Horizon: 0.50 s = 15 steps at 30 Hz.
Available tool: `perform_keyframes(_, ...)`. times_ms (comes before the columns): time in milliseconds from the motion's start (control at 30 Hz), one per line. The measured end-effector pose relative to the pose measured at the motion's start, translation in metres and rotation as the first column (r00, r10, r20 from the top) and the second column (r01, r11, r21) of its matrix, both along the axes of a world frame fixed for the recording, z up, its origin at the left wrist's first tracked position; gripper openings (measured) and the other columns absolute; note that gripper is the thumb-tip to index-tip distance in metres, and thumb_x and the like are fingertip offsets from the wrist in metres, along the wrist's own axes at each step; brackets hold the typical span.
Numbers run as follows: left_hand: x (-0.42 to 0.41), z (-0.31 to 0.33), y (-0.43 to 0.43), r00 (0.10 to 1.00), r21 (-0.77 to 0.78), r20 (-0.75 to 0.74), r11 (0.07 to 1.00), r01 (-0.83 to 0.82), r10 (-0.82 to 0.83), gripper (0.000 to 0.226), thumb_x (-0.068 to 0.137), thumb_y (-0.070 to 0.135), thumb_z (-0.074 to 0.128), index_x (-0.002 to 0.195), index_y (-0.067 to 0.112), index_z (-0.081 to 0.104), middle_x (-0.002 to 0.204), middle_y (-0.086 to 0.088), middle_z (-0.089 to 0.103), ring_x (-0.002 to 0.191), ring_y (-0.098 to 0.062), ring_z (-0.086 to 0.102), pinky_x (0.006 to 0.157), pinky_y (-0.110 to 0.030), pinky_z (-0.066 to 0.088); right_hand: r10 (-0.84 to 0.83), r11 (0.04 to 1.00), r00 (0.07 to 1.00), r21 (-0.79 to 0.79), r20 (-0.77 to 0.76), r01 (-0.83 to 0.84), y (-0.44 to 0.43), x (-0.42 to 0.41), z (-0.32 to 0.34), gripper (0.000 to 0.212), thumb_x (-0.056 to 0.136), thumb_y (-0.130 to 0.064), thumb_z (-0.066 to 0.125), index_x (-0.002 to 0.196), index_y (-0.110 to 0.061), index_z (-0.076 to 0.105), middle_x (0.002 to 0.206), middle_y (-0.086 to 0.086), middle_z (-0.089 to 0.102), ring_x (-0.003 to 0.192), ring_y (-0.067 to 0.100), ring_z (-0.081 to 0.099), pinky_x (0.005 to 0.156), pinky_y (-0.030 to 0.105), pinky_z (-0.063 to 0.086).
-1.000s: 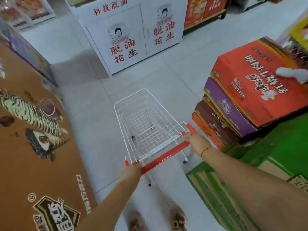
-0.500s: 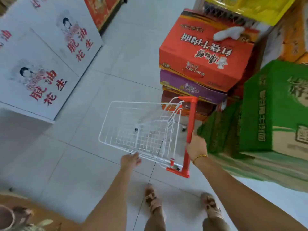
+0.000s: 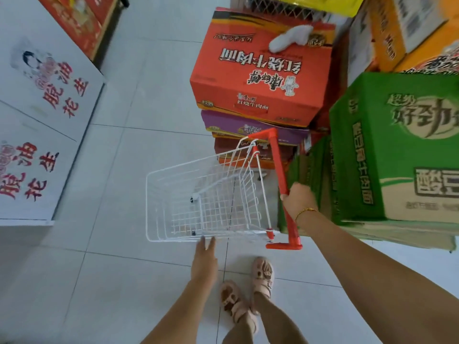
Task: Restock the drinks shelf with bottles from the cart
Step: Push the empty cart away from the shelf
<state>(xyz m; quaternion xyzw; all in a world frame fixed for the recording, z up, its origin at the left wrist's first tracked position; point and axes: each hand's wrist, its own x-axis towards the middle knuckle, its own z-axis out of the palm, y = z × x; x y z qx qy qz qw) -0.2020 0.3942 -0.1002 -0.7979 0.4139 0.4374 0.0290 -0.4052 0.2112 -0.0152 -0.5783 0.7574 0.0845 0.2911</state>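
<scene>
left grip (image 3: 204, 256) uncurled at cart (image 3: 147, 207) rim | right grip (image 3: 298, 198) holds handle (image 3: 279, 167)

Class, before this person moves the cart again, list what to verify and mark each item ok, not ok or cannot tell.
1. Right hand grips red handle: ok.
2. Left hand holds cart: not ok, straight fingers only reach the basket rim.
3. Bottles in basket: not ok, none visible.
4. Floor beside cart free: ok.
5. Handle clear of green box: cannot tell.
6. Drinks shelf in sight: not ok.
</scene>
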Motion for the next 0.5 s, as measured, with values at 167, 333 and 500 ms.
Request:
perform_keyframes(167, -0.020, 0.007, -0.046, 0.900, 0.105, 0.004, 0.894, -0.435, 0.437, 0.057, 0.097, 0.007, 0.037, 0.147, -0.003, 0.011, 0.151, -0.024, 0.023, 0.135, -0.036, 0.034, 0.111, -0.039, 0.031, 0.047, 0.999, 0.998, 0.003, -0.046, -0.047, -0.010, 0.003, -0.003, 0.024, 0.095, -0.020, 0.052, 0.111, -0.002, 0.053, 0.102, 0.014, 0.066, 0.091, 0.031, 0.067, 0.074, 0.034, 0.055)
perform_keyframes(333, -0.012, 0.001, -0.088, 0.933, 0.070, 0.057, 0.931, -0.358, 0.355, 0.037, 0.095, 0.010, 0.039, 0.126, -0.006, 0.049, 0.128, -0.025, 0.053, 0.119, -0.038, 0.051, 0.059, -0.022, 0.039, 0.033, 0.998, 0.999, 0.048, 0.013, -0.034, -0.027, -0.004, -0.002, 0.027, 0.096, -0.017, 0.048, 0.118, -0.002, 0.054, 0.102, 0.013, 0.066, 0.088, 0.028, 0.067, 0.076, 0.034, 0.057)
perform_keyframes(500, -0.005, 0.015, -0.130, 0.973, 0.112, -0.013, 0.968, -0.226, 0.228, 0.034, 0.093, -0.003, 0.035, 0.123, -0.007, 0.051, 0.131, -0.024, 0.050, 0.122, -0.032, 0.048, 0.095, -0.032, 0.036, 0.069, 0.997, 0.997, 0.042, -0.039, -0.067, -0.041, -0.012, -0.001, 0.026, 0.097, -0.006, 0.037, 0.118, 0.004, 0.048, 0.101, 0.017, 0.065, 0.086, 0.029, 0.067, 0.071, 0.031, 0.056)
